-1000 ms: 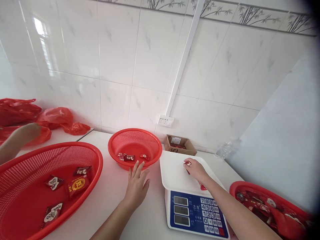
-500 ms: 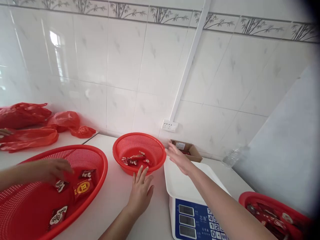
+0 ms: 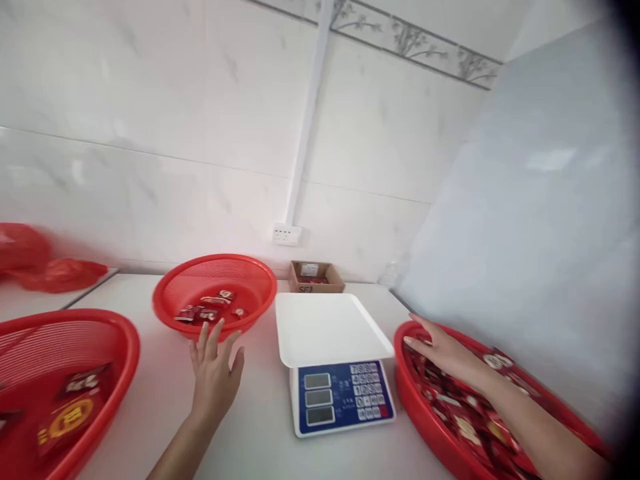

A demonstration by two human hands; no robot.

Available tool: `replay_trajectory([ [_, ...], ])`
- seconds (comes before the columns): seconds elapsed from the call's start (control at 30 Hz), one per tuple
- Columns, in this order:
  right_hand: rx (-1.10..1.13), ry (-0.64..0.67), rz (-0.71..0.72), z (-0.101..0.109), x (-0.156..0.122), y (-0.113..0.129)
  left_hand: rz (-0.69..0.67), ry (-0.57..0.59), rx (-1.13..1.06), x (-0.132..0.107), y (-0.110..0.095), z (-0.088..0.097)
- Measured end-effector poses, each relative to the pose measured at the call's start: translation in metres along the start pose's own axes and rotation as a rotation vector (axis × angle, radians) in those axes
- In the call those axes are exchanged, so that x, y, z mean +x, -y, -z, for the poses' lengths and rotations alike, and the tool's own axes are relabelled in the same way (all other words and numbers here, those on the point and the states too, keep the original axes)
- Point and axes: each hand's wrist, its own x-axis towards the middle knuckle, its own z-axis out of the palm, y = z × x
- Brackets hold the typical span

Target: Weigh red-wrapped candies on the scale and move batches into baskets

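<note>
My left hand (image 3: 214, 365) lies flat on the white table with fingers spread, its fingertips at the near rim of a small round red basket (image 3: 170, 313) that holds a few red packets (image 3: 207, 307). My right hand (image 3: 443, 350) reaches with fingers stretched out over a large red basket (image 3: 425, 420) at the right, full of red wrapped packets. It holds nothing that I can see. Between the two hands stands a digital scale (image 3: 345, 397) with a bare white tray (image 3: 330, 327).
A big red basket (image 3: 123, 350) at the left holds several packets. Red plastic bags (image 3: 55, 273) lie at the far left. A small cardboard box (image 3: 315, 277) sits by the tiled wall under a socket (image 3: 287, 234). A pale panel rises at the right.
My right hand has swung from the small basket, over the scale, to the right-hand basket. The view turned right. Another person's hand in the left basket has left the view.
</note>
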Motion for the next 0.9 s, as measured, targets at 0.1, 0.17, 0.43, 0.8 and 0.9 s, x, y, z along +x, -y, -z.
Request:
replay_trajectory([
  [0.1, 0.039, 0.156, -0.017, 0.01, -0.029, -0.028, -0.131, -0.018, -0.139, -0.004, -0.017, -0.002],
  [0.17, 0.034, 0.282, -0.051, 0.006, -0.046, -0.039, -0.192, 0.019, -0.196, -0.008, -0.026, -0.004],
  [0.43, -0.009, 0.255, -0.064, -0.022, -0.058, -0.058, -0.28, 0.064, -0.246, -0.014, -0.03, -0.011],
  [0.8, 0.126, 0.201, -0.07, -0.041, -0.037, -0.033, -0.287, 0.074, -0.279, -0.014, -0.024, -0.013],
  [0.9, 0.073, 0.136, -0.102, -0.044, -0.03, -0.028, -0.283, 0.077, -0.285, -0.014, -0.023, -0.013],
])
